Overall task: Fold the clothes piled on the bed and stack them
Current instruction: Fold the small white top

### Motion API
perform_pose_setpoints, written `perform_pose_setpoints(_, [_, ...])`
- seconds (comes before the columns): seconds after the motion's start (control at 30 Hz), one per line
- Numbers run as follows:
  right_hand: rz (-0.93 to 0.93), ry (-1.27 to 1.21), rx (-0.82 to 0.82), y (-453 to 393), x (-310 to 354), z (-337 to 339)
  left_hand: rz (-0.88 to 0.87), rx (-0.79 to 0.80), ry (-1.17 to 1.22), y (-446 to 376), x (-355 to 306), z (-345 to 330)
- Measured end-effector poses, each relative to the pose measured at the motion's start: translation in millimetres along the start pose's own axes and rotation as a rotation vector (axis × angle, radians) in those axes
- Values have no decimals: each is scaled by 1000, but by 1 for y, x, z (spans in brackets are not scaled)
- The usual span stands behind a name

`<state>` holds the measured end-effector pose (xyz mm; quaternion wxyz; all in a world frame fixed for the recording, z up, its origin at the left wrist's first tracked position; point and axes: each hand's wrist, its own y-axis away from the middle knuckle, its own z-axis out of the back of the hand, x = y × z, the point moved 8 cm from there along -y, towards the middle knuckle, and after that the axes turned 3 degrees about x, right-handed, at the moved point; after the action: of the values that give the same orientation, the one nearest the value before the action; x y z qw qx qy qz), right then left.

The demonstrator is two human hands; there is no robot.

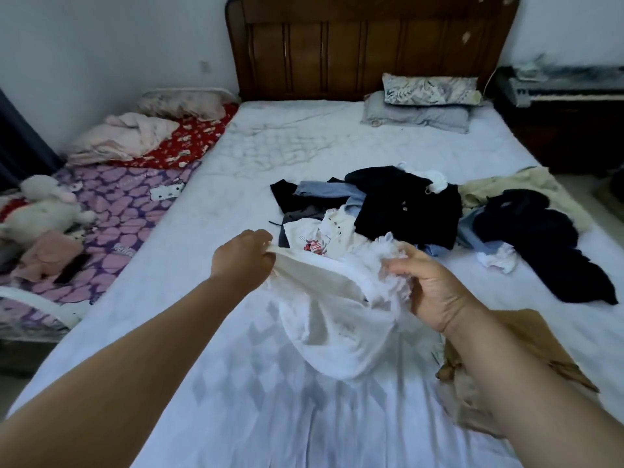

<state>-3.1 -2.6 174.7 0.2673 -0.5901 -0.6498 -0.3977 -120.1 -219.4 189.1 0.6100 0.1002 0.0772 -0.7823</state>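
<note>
White sheets cover the bed (304, 140). Left hand (243, 257) pinches one edge of a white garment (337, 319); right hand (429, 285) grips the bunched opposite edge. It sags between them, crosswise, the unfolded pile (405, 204) just beyond.

Bare forearms, no sleeves (hands ungloved).

A heap of mixed dark and pale cloth garments (388, 207) lies mid-bed on the white-sheeted mattress (236, 383), before two stacked patterned pillows (425, 99) at the brown wooden headboard (354, 42). A tan fabric garment (526, 336) lies right; a smaller purple-quilted bed (118, 211) stands left.
</note>
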Motion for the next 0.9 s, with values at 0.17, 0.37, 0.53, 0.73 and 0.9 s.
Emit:
perform_pose_setpoints(0.17, [41, -56, 0, 9, 15, 1, 307, 132, 177, 0, 22, -17])
perform_pose_setpoints(0.37, [79, 129, -76, 12, 19, 17, 531, 271, 971, 13, 1, -62])
perform_pose_setpoints(0.53, [74, 267, -225, 16, 17, 41, 441, 182, 1044, 12, -16, -63])
perform_pose_setpoints(0.73, [118, 359, -390, 15, 38, 72, 111, 302, 1103, 12, -47, -39])
perform_pose_setpoints(0.9, [78, 540, -416, 12, 52, 80, -29, 264, 749, -1, -49, -29])
